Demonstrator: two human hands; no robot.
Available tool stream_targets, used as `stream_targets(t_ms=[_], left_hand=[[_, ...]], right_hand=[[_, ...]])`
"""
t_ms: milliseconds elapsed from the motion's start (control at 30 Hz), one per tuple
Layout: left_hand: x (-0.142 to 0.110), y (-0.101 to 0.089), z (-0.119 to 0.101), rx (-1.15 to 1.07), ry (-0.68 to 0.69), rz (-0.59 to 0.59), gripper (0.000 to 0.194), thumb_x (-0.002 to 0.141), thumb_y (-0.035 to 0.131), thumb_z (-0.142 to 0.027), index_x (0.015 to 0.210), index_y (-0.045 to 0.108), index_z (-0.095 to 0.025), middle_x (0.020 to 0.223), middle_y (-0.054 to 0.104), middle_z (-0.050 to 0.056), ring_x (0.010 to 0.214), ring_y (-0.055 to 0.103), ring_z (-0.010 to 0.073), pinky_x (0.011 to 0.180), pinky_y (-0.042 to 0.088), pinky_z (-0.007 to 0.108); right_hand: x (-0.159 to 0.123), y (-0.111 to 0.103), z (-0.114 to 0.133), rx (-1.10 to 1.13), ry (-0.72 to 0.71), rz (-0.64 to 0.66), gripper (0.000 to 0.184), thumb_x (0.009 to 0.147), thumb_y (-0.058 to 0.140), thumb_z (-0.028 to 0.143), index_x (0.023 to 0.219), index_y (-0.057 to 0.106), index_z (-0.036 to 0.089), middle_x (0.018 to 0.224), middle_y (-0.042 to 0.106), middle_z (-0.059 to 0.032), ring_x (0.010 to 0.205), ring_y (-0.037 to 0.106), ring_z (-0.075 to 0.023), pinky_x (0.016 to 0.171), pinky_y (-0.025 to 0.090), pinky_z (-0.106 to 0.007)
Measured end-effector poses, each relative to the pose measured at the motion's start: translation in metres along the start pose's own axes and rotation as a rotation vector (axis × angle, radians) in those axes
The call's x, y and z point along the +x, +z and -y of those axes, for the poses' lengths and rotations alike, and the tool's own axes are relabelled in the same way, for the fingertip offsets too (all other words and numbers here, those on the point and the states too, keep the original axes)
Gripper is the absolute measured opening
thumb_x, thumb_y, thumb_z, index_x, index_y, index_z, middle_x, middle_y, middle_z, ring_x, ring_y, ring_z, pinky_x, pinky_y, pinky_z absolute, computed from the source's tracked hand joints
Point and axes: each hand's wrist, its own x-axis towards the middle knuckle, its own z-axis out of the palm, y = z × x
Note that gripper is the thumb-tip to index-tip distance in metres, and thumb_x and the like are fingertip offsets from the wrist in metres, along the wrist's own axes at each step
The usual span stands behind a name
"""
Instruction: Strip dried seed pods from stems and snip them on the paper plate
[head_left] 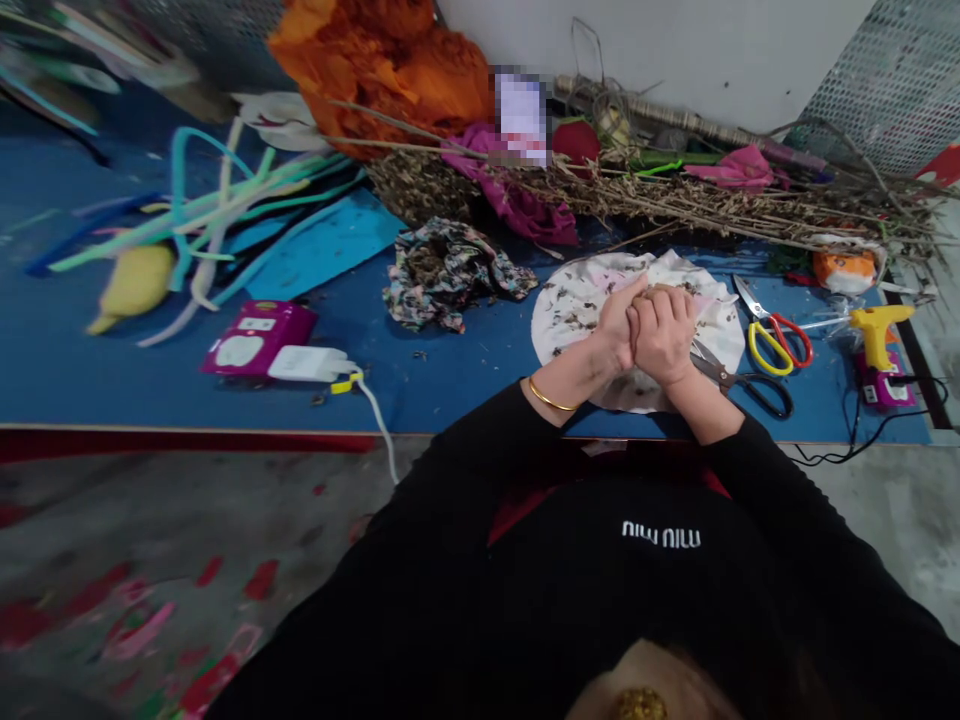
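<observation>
My left hand (616,322), with a gold bangle at the wrist, and my right hand (664,335) are pressed together. The right fingers curl around the left hand. Whatever may lie between the palms is hidden. Beneath both hands spreads a round white cloth (559,318) with a pinkish pattern, scattered with dark dried bits. Black-handled scissors (766,393) lie at its right edge, their blades partly behind my right wrist. Beyond them are scissors with red and yellow handles (780,345). To the left sits a crumpled floral cloth (450,270) holding brown dried material.
A yellow glue gun (877,330) stands by a purple box (885,390) at right, with black cables. Dried stalks (675,200) and orange paper (390,70) line the back. At left are another purple box (259,340), a white charger (307,363) and colourful fuzzy stems (247,200).
</observation>
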Motion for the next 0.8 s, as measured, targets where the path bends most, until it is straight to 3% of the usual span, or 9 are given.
stream_targets(t_ms=[200,367,533,600,700,800], left_hand=[[0.0,0.002,-0.004,0.019,-0.097,-0.048,0.036,0.103,0.066,-0.041,0.073,0.064,-0.021,0.073,0.068,0.003,0.092,0.074,0.0207,0.093,0.058,0.031],[0.003,0.005,-0.002,-0.014,-0.117,-0.007,0.037,0.093,0.076,-0.05,0.072,0.063,-0.022,0.074,0.071,0.006,0.101,0.076,0.0286,0.092,0.06,0.039],[-0.004,0.011,0.002,-0.044,-0.131,-0.007,0.037,0.094,0.074,-0.051,0.074,0.064,-0.022,0.076,0.073,0.007,0.106,0.076,0.0302,0.093,0.061,0.039],[-0.006,0.013,0.002,-0.067,-0.117,-0.014,0.036,0.101,0.065,-0.049,0.078,0.065,-0.021,0.082,0.075,0.008,0.108,0.075,0.0291,0.095,0.061,0.039],[-0.007,0.017,-0.001,-0.11,-0.085,-0.026,0.038,0.111,0.049,-0.041,0.083,0.065,-0.021,0.09,0.077,0.008,0.112,0.075,0.0254,0.098,0.061,0.037],[-0.007,0.019,-0.003,-0.137,-0.051,-0.038,0.035,0.112,0.047,-0.037,0.086,0.064,-0.021,0.094,0.078,0.008,0.115,0.075,0.0236,0.1,0.06,0.033]], right_hand=[[0.007,0.002,-0.006,-0.014,0.008,-0.047,0.046,0.113,0.032,0.038,0.093,0.07,0.023,0.098,0.066,-0.0119,0.105,0.058,-0.0279,0.103,0.043,-0.049],[0.01,-0.006,-0.016,0.009,0.15,-0.156,0.051,0.114,0.027,0.04,0.088,0.067,0.022,0.094,0.066,-0.0111,0.099,0.06,-0.0264,0.099,0.043,-0.047],[0.01,-0.01,-0.009,0.104,0.246,-0.18,0.058,0.113,0.018,0.034,0.092,0.071,0.022,0.096,0.07,-0.0113,0.1,0.064,-0.0263,0.103,0.045,-0.049],[0.01,-0.013,-0.003,0.095,0.23,-0.169,0.058,0.114,0.021,0.035,0.094,0.074,0.022,0.103,0.075,-0.0117,0.111,0.066,-0.0271,0.112,0.043,-0.052],[0.011,-0.017,0.004,0.049,0.219,-0.153,0.051,0.113,0.031,0.039,0.106,0.079,0.024,0.126,0.076,-0.0111,0.137,0.059,-0.0294,0.128,0.03,-0.056],[0.008,-0.019,0.005,0.035,0.204,-0.107,0.049,0.113,0.033,0.04,0.121,0.079,0.025,0.14,0.072,-0.0104,0.149,0.052,-0.0289,0.133,0.025,-0.055]])
